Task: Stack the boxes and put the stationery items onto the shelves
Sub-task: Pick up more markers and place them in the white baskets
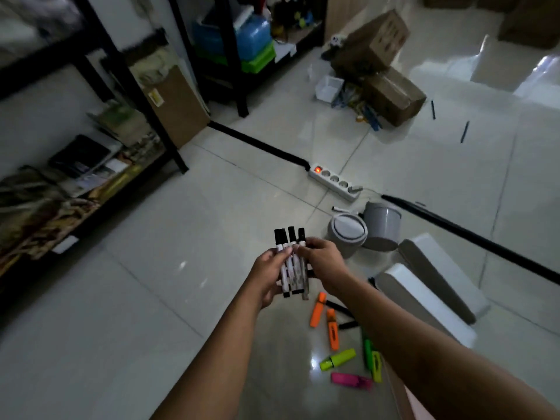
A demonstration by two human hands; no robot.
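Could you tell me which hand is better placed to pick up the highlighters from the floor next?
Probably the right hand: it only steadies the markers that the left hand cradles in its grip, and the highlighters lie on its side.

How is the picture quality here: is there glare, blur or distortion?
Head view: dim light overall; bright glare on the floor tiles near the highlighters; the shelves at the left edge are smeared by motion blur; the wide lens bends straight lines; the markers in both hands stay fairly sharp.

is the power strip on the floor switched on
On: the power strip's switch glows red at the end where the black cable enters.
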